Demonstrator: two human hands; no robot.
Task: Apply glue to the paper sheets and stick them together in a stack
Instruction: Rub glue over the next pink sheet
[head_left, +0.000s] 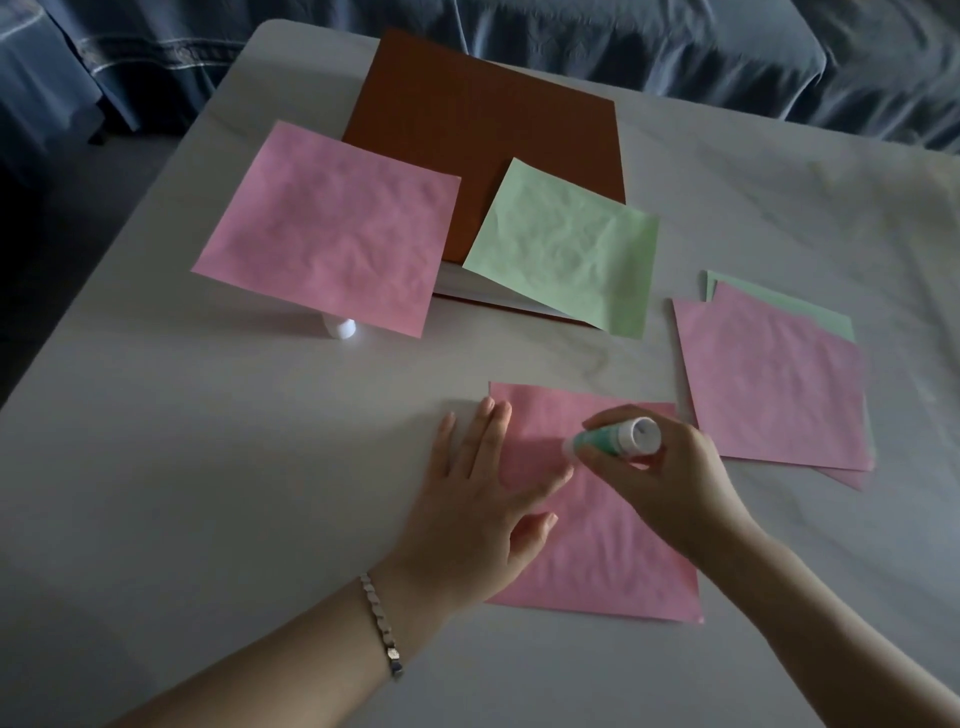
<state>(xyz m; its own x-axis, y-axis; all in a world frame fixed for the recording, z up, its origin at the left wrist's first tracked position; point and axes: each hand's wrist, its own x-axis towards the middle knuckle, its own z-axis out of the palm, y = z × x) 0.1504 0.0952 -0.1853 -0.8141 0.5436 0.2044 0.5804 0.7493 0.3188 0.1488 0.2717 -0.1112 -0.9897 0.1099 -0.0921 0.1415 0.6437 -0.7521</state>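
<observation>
1. Glue stick (613, 439) sits in my right hand (660, 483). The fingers curl round its green barrel, and its tip points down at the pink sheet (613, 561).
2. My left hand (483, 499) lies flat across that sheet's left edge. The fingers are straight and slightly spread, gripping nothing and pressing the paper to the table (208, 467). A bracelet (382, 623) hangs at the wrist.
3. The pink sheet lies on the near middle of the table, right in front of me.
4. Just beside it on the right is a stack (774, 384), pink on top with green showing at its far edge.
5. Farther back lies a brown folder (467, 114). A green sheet (566, 244) rests over its near right corner.
6. A far pink sheet (332, 228) overlaps the folder's left side. A white cap (340, 328) shows partly under its near edge.
</observation>
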